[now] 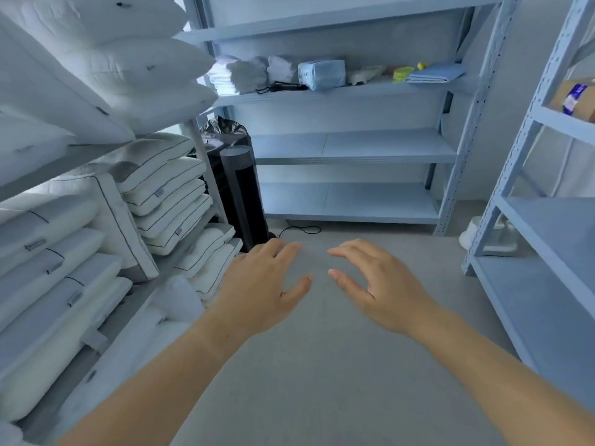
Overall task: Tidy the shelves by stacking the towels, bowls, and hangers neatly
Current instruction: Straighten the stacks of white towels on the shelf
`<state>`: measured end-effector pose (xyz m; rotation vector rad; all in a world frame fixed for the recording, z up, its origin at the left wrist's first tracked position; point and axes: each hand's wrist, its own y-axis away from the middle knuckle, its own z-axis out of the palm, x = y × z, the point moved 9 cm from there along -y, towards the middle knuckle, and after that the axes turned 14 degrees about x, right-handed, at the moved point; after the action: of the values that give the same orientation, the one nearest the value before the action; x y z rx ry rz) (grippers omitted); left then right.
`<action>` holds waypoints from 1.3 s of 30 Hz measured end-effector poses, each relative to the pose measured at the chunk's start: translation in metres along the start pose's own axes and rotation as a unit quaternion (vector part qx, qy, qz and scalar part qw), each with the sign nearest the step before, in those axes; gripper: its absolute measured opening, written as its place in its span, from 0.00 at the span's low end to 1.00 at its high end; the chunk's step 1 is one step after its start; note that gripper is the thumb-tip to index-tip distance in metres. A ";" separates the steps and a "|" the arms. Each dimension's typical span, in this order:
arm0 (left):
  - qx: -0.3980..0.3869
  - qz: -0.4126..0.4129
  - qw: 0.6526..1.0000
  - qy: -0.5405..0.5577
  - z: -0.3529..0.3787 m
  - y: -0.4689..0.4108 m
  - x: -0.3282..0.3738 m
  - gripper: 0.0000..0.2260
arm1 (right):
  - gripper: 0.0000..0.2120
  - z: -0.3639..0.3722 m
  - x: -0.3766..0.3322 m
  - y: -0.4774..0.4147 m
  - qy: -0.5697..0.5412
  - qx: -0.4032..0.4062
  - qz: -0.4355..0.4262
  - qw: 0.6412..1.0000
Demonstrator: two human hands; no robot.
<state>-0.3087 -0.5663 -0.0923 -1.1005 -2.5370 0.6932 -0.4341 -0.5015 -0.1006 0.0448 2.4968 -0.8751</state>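
Your left hand [260, 284] and right hand [380, 284] hover relaxed, holding nothing; the towels [238, 74] lie well off at eleven o'clock, nearer your left.

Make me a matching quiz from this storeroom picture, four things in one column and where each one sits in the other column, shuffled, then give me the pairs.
Things:
1. folded towels
2. tall black cylinder
3. cardboard box
4. pillows

Places:
A. on the right-hand rack
B. on the back rack
C. stacked on the left-hand rack
D. standing on the floor

Pairs: 1-B, 2-D, 3-A, 4-C.
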 end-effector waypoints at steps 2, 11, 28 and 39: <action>-0.006 0.008 1.000 -0.002 0.022 -0.035 0.000 0.24 | 0.18 0.000 0.031 -0.023 0.011 0.003 0.012 1.000; -0.018 -0.013 0.999 0.031 0.099 -0.141 -0.038 0.23 | 0.19 0.031 0.121 -0.111 0.036 -0.020 0.024 0.999; 0.056 -0.076 0.995 0.003 0.204 -0.381 -0.264 0.20 | 0.15 0.206 0.215 -0.424 -0.008 -0.047 -0.023 0.999; 0.014 -0.058 0.998 0.022 0.328 -0.524 -0.316 0.20 | 0.18 0.273 0.330 -0.552 -0.020 -0.035 -0.005 0.999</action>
<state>-0.5577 -1.2138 -0.1116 -0.9418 -2.5227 0.6638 -0.7077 -1.1445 -0.1170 -0.0078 2.4911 -0.7839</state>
